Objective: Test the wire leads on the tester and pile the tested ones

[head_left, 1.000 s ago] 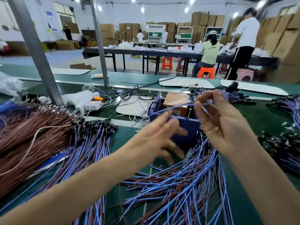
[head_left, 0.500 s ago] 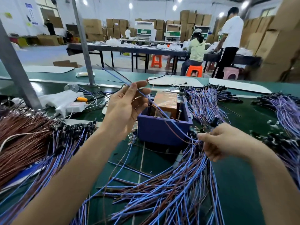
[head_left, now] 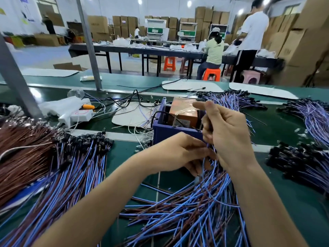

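Blue lead (head_left: 204,166) partly behind right hand (head_left: 229,138)

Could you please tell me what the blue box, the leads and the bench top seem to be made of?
Blue box: probably moulded plastic, matte; even colour, thin straight walls.
Leads: wire in blue and brown sleeving, likely plastic; smooth, bending freely.
Bench top: dark green mat, perhaps rubber or PVC; faint sheen from the lamps.

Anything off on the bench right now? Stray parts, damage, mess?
One white wire lies across the brown lead pile at left, the only white one there. Small clear parts sit loose left of the blue tester box. No damage visible. The left hand and right hand pinch a blue lead.
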Demonstrator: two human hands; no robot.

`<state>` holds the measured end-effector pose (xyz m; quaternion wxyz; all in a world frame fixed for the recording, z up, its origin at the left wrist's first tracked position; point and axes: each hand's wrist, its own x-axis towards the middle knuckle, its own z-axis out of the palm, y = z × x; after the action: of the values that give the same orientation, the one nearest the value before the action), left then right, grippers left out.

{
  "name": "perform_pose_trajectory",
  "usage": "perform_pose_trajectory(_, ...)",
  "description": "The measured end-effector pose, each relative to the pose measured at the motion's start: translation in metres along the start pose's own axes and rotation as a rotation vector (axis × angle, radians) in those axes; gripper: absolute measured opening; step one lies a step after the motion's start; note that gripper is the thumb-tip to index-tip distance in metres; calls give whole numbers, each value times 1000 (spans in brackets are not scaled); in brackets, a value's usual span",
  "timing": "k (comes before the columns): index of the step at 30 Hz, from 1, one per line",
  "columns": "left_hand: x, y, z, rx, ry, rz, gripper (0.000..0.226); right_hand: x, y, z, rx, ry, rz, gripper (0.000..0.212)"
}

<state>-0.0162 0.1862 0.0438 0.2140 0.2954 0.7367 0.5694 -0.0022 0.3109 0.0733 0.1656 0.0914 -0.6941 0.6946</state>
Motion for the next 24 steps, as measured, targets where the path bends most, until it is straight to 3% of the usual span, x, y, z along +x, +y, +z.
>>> perform_pose_trajectory(3, 3, 0, -3, -24, 180, 8, 17, 2, 6, 0, -76, 66, 46, 28)
perform_pose_trajectory(7, 10, -3, -6, -192, 494, 125, 20, 9, 11, 1, 143, 37, 278, 28)
perform_pose_trajectory(10, 14, -9, -4, -184, 545, 165, 19, 9, 21, -1, 16, -40, 245, 42)
perform_pose_trajectory(14, 17, -17, -7, -112, 587, 151, 14, 10, 28, -7, 92, -59, 285, 46)
perform_pose_trajectory(19, 19, -24, -5, -117, 636, 101, 19, 11, 34, -13, 38, -88, 299, 26)
perform_pose_trajectory(24, 21, -24, -8, -135, 688, 48, 18, 16, 44, -12, -147, 33, 246, 16)
